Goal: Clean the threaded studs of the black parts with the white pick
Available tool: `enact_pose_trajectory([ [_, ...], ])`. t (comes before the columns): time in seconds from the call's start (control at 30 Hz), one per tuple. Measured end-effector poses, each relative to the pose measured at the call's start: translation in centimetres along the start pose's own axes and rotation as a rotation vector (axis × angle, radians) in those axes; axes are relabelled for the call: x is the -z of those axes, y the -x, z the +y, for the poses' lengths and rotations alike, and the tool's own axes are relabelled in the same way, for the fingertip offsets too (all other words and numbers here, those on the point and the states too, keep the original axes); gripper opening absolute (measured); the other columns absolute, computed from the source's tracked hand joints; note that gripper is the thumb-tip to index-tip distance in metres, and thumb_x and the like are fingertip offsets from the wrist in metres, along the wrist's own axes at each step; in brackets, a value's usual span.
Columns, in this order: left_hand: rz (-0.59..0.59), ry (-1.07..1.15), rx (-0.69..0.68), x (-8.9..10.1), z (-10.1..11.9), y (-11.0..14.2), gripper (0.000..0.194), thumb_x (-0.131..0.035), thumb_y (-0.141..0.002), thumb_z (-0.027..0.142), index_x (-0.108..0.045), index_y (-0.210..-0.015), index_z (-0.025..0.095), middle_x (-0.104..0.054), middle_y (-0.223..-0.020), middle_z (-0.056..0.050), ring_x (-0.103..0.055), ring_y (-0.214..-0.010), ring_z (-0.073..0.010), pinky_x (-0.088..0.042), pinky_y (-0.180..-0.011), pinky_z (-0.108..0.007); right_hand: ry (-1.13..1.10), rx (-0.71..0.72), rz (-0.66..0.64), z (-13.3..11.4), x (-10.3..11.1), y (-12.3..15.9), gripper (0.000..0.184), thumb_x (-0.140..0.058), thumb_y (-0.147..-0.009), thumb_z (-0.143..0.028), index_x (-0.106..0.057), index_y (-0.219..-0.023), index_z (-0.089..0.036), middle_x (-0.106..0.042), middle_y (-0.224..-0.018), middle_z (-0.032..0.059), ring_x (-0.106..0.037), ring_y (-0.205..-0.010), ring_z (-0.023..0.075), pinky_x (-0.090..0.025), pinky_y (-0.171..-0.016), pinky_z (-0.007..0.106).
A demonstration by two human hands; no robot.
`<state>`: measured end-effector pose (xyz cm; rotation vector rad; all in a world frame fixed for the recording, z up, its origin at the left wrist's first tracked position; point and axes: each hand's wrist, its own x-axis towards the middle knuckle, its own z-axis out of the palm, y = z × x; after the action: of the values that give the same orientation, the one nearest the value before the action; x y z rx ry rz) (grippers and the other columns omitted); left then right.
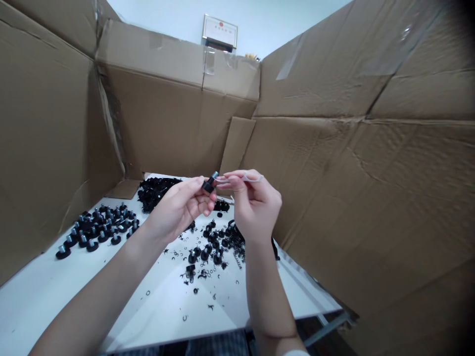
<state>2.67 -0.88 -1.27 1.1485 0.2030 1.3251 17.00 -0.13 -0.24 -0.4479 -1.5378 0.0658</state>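
Forearms cross the white table's near edge. Left hand pinches black rubber foot firmly, stud exposed; right hand clamps pale loop fingertip-tight, both above the table's middle.

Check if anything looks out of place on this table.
Yes: black curled shavings are strewn across the white table around loose threaded black feet, like spilled debris, unlike the tidier group of feet at left.
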Motion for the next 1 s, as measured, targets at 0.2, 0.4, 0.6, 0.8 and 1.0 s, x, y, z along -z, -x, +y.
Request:
enact_pose_trajectory([
  [0.2, 0.012, -0.104, -0.047, -0.5, 0.3, 0.3, 0.024, -0.061, -0.090, 0.032, -0.070, -0.082, 0.011, -0.063, -0.070, -0.003, -0.058, -0.059, -0.0071, -0.047, -0.052, -0.016, 0.050, 0.060, 0.063, 0.1, -0.2, 0.2, 0.013, -0.056, -0.092, -0.024, -0.066, -0.084, -0.024, -0.071, -0.078, -0.0019, -0.070, -0.065, 0.0110, -0.058, -0.060, 0.027],
  [0.4, 0.062, -0.146, -0.087, -0.7, 0.3, 0.6, 0.024, -0.061, -0.090, 0.033, -0.070, -0.084, 0.012, -0.063, -0.073, -0.003, -0.059, -0.060, -0.0077, -0.048, -0.053, -0.017, 0.057, 0.137, 0.142, 0.2, -1.2, 0.5, 0.015, -0.055, -0.091, -0.018, -0.067, -0.085, -0.024, -0.072, -0.079, -0.0013, -0.070, -0.070, 0.0123, -0.059, -0.065, 0.029],
  [0.6, 0.072, -0.135, -0.062, -1.7, -0.5, 0.9, 0.024, -0.069, -0.083, 0.036, -0.069, -0.083, 0.012, -0.060, -0.064, -0.001, -0.054, -0.055, -0.0073, -0.047, -0.051, -0.017, 0.033, 0.233, 0.141, 0.1, -2.1, 0.7, 0.016, -0.056, -0.090, -0.012, -0.068, -0.085, -0.023, -0.076, -0.090, 0.0017, -0.073, -0.080, 0.0133, -0.061, -0.071, 0.029],
  [0.8, 0.049, -0.114, -0.015, -2.0, 0.0, 1.3, 0.021, -0.063, -0.088, 0.032, -0.068, -0.082, 0.013, -0.063, -0.067, -0.002, -0.056, -0.056, -0.0070, -0.046, -0.050, -0.016, -0.202, 0.039, 0.162, 0.3, -1.6, 0.5, 0.013, -0.055, -0.093, -0.024, -0.066, -0.087, -0.023, -0.074, -0.085, -0.0005, -0.075, -0.088, 0.0175, -0.065, -0.071, 0.031],
  [1.0, 0.075, -0.214, -0.030, -2.1, 0.7, 1.7, 0.022, -0.059, -0.091, 0.034, -0.068, -0.087, 0.014, -0.061, -0.065, 0.000, -0.055, -0.055, -0.0075, -0.044, -0.048, -0.016, -0.116, 0.211, 0.144, -0.4, 0.3, -0.2, 0.016, -0.055, -0.093, -0.025, -0.071, -0.093, -0.027, -0.074, -0.088, -0.0003, -0.073, -0.090, 0.0177, -0.063, -0.075, 0.035],
])
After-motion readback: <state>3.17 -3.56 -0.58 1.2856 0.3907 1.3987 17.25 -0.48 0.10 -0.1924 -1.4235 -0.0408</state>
